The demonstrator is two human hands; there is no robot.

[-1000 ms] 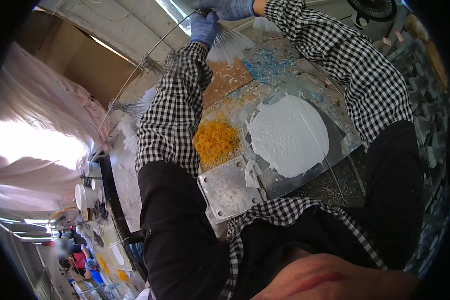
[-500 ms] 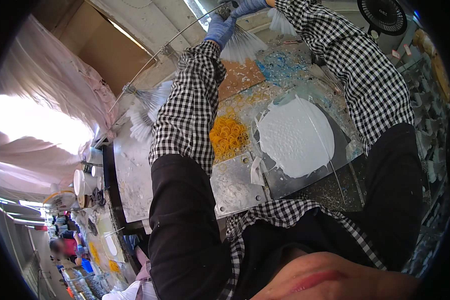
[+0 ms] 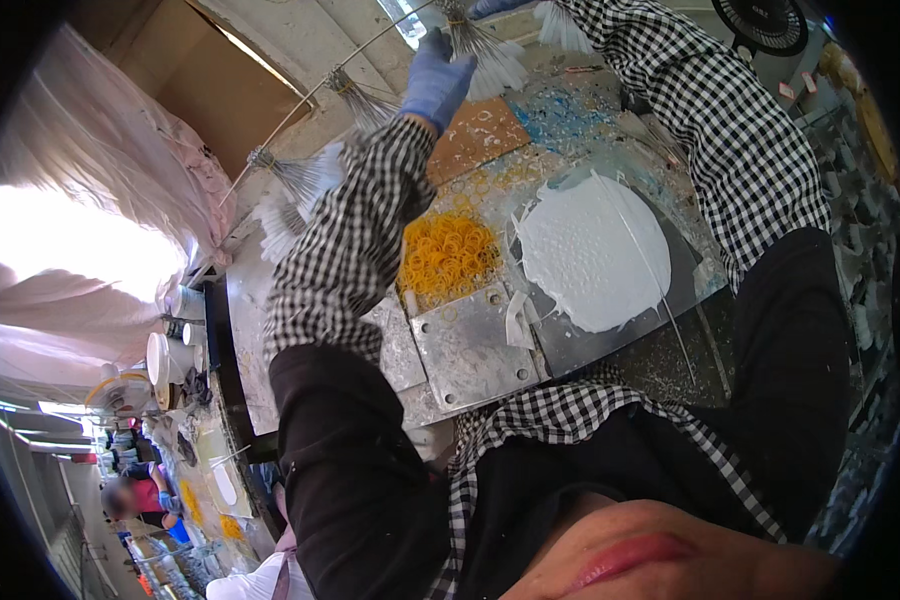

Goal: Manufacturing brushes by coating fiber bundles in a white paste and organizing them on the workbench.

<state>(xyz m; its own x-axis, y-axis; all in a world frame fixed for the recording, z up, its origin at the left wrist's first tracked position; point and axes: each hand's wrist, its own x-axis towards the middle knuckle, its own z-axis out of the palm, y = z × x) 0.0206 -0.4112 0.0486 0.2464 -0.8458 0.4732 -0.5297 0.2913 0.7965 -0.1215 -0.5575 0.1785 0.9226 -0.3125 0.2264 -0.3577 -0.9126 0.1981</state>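
My left hand (image 3: pixel 436 82), in a blue-violet glove, is raised below a thin metal rod (image 3: pixel 375 40) with its thumb apart from the fingers. No object shows in it. Just to its right a fan-shaped bundle of white-tipped strands (image 3: pixel 488 58) hangs from the rod. My right hand (image 3: pixel 498 6), also gloved, is at the top edge beside that bundle. Most of it is cut off, so its fingers and anything they hold are hidden. Another strand bundle (image 3: pixel 305 175) hangs further left on the rod, partly behind my left sleeve.
On the worktable lie a pile of yellow rubber bands (image 3: pixel 452 255), a metal plate with corner holes (image 3: pixel 475 350) and a dark board (image 3: pixel 590 345) spread with white paste (image 3: pixel 595 255). A thin stick (image 3: pixel 678 345) crosses the board's edge. A black fan (image 3: pixel 762 22) stands far right. Another person (image 3: pixel 142 500) works far left.
My left hand has come away from the strand bundle, down and slightly left, and its thumb has spread. My right hand has slipped further out at the top edge.
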